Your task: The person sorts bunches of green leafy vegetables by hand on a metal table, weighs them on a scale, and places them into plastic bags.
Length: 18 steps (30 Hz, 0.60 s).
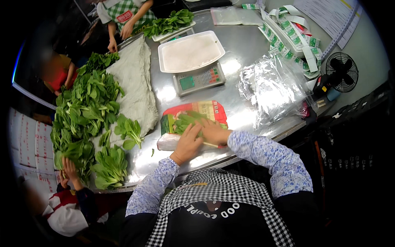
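Near the front edge of the steel table, a small bunch of leafy greens (186,120) lies on a flattened red, green and white printed bag (214,108). My left hand (188,143) is on the near side of the bunch, its fingers bent over the stems. From the right, my right hand (214,132) closes round the same bunch, its fingertips partly hidden against the leaves. The greens are slightly smeared by motion. A pale stem end pokes out below my hands.
Greens lie heaped (86,107) along the left on a pale cloth (138,82). Beyond my hands, a digital scale (199,78) carries a white tray (191,51). Clear plastic bags (271,88), label strips (288,37) and a black fan (342,72) are at right. Several co-workers stand around the table.
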### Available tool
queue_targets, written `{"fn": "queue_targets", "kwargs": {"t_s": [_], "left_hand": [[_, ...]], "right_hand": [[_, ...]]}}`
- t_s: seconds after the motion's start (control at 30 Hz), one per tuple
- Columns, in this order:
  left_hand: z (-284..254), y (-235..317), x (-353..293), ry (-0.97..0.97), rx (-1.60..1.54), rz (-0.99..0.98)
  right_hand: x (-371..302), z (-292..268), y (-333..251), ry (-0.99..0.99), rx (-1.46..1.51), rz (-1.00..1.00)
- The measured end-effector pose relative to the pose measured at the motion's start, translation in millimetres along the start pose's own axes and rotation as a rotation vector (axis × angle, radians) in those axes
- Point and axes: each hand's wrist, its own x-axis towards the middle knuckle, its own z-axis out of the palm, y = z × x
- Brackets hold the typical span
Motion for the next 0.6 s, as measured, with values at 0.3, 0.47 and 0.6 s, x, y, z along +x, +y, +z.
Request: {"fn": "queue_targets", "kwargs": {"t_s": [0.3, 0.47, 0.6], "left_hand": [[17.2, -56.4, 31.8, -0.238, -0.2, -0.281], [12.5, -72.3, 55.6, -0.269, -0.09, -0.383], [2.7, -54.7, 65.6, -0.144, -0.078, -0.409]], "right_hand": [[90.4, -71.5, 128.9, -0.163, 0.804, 0.045], [111.7, -29.4, 90.2, 0.402, 0.052, 0.036], [107.0, -38.9, 78.3, 0.124, 0.434, 0.019]]}}
